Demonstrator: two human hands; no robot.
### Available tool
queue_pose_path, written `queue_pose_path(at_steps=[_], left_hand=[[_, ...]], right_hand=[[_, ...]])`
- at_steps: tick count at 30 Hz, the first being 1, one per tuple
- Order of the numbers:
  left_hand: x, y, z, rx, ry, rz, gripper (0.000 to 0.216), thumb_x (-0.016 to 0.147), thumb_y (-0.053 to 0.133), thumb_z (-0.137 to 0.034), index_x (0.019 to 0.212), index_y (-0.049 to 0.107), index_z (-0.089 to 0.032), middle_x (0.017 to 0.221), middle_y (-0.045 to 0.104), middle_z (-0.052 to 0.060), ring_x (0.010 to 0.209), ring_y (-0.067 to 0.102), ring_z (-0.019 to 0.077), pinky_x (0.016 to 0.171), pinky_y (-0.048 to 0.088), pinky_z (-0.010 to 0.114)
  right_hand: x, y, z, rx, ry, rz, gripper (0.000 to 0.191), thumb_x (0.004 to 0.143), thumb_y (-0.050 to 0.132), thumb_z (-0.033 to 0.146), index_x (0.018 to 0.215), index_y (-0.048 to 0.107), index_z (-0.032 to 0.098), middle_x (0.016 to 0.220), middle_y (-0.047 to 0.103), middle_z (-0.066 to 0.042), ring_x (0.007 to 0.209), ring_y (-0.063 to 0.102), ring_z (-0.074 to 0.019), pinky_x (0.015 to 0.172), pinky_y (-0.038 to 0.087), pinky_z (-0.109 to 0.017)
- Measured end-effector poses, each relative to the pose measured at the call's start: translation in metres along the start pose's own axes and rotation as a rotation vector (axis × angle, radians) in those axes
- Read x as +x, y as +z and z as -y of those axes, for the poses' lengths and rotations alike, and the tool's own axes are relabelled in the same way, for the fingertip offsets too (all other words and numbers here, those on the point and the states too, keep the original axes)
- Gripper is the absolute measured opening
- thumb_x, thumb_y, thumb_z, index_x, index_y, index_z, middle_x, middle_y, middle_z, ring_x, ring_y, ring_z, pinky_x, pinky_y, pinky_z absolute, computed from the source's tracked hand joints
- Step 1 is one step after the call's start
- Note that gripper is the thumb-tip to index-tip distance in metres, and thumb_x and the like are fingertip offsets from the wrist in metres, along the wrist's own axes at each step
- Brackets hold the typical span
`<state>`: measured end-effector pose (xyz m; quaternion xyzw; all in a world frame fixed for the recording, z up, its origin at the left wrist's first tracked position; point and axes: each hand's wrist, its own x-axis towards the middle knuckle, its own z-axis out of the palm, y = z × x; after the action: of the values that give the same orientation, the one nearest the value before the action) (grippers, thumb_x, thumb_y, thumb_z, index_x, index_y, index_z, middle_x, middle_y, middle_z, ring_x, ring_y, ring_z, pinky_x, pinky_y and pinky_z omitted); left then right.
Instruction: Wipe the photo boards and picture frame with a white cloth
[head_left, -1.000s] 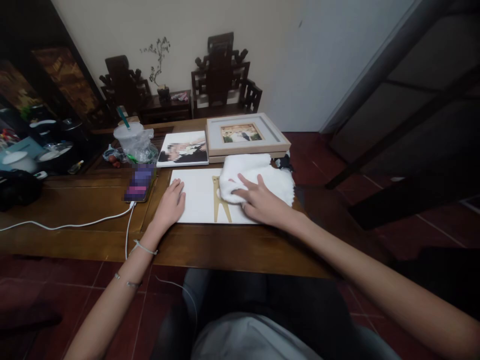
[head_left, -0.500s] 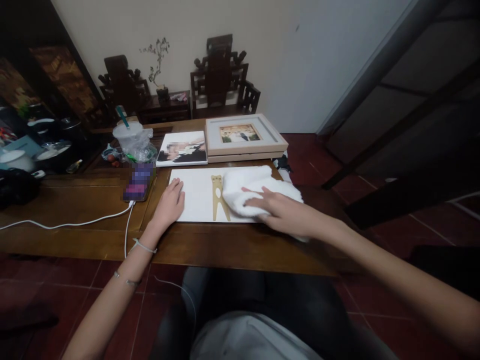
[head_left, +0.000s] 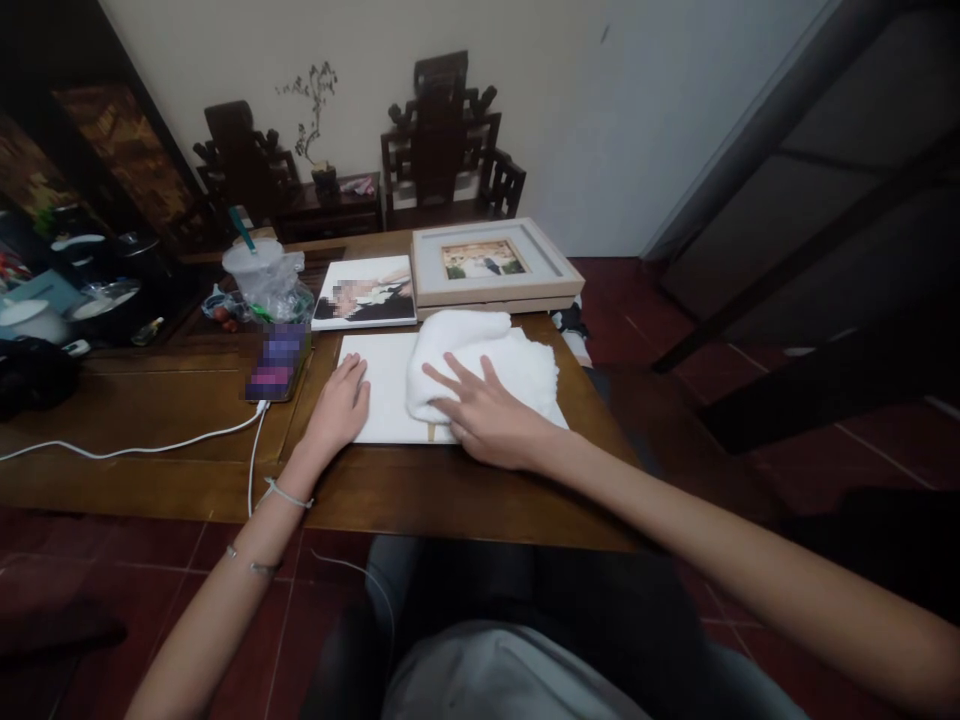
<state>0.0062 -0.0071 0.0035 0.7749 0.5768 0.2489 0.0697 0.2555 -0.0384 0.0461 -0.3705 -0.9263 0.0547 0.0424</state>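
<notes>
A flat white board [head_left: 381, 385] lies near the front edge of the wooden table. My left hand [head_left: 342, 400] rests on its left edge, fingers flat and holding nothing. Over the board's middle and right, my right hand [head_left: 487, 415] presses down on a bunched white towel [head_left: 480, 345], fingers spread across it and gripping it. The towel covers most of a gold figure on the board; only a bit of its leg [head_left: 432, 432] shows below.
Behind the board lie a white photo panel [head_left: 367, 290] and a light wooden picture frame [head_left: 495, 262]. A phone [head_left: 276, 362] with a white charging cable [head_left: 165, 447] is at left. A cup in plastic [head_left: 259, 270] stands beyond it.
My right hand has slid the towel leftward across the board, covering most of the gold figure that was in plain view. My left hand has stayed in place.
</notes>
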Motion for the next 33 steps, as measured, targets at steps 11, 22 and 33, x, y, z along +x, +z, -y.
queue_pose_path(at_steps=[11,22,33], left_hand=[[0.0,-0.001,-0.002,0.016,-0.001,0.008,0.044,0.096,0.039,-0.021,0.133,0.055,-0.004,0.148,0.049,0.022,0.144,0.04,0.0288,0.12,0.031,0.048],[0.001,0.002,0.003,-0.003,0.013,-0.022,0.044,0.095,0.04,-0.022,0.131,0.058,-0.005,0.147,0.051,0.02,0.142,0.043,0.0292,0.119,0.032,0.048],[0.0,0.0,0.001,0.009,0.02,-0.006,0.044,0.096,0.039,-0.022,0.133,0.056,-0.006,0.148,0.05,0.02,0.143,0.04,0.0288,0.12,0.031,0.048]], right_hand=[[-0.034,-0.009,-0.011,0.197,-0.327,0.025,0.045,0.078,0.048,0.009,0.118,0.067,0.017,0.155,0.041,-0.013,0.15,0.02,-0.0317,0.118,0.014,-0.066],[0.057,-0.004,-0.04,0.16,0.079,-0.107,0.05,0.087,0.038,0.008,0.132,0.059,0.012,0.149,0.048,-0.018,0.148,0.022,-0.0377,0.111,0.017,-0.076],[-0.029,-0.007,0.035,0.144,-0.209,0.059,0.045,0.074,0.049,0.009,0.113,0.07,0.013,0.156,0.039,-0.015,0.148,0.014,-0.043,0.109,0.016,-0.079]])
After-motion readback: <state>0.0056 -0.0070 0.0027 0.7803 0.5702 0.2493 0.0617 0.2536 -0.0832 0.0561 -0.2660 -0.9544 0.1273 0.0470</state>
